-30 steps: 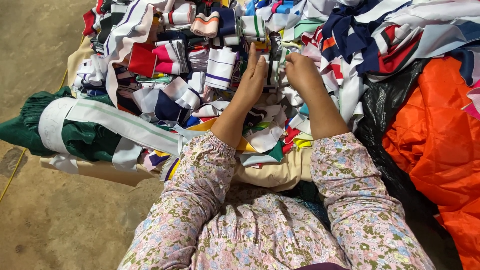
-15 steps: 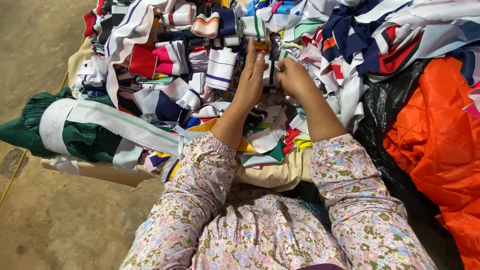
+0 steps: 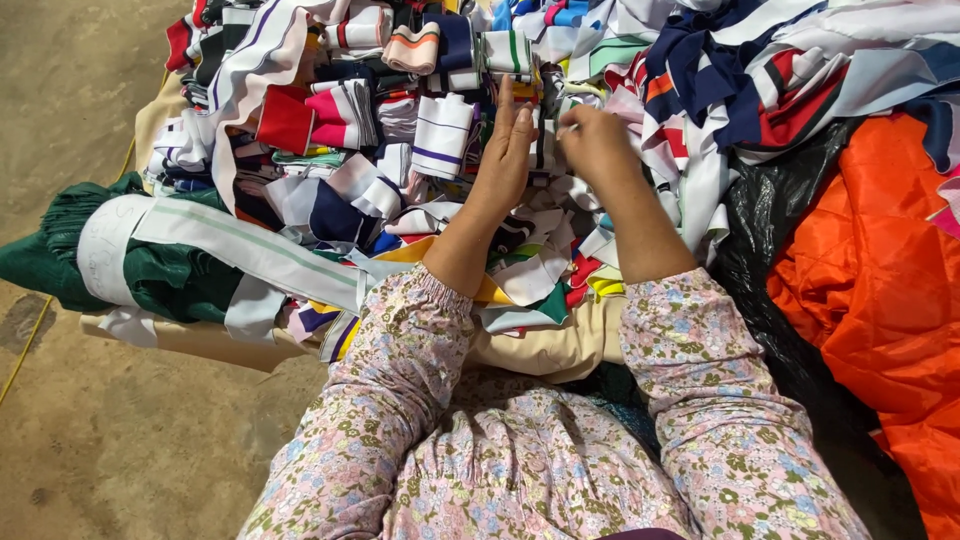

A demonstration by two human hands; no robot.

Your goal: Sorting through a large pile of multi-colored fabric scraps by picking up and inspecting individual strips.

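While the left hand is standing flat and open, the right hand is pinching a small strip above the scrap pile; a loose pinch could be dropping it among look-alike scraps.

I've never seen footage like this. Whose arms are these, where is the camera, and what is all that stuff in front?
There is no machine here: these are a person's own two arms in flowered sleeves, filmed by a camera worn on the head and looking down. In front lies a heap of striped cloth strips in many colours, on a sandy floor. A green bundle lies to the left, an orange padded cloth to the right. The left hand is raised with flat fingers; the right hand pinches a small strip between them, too small to tell more.
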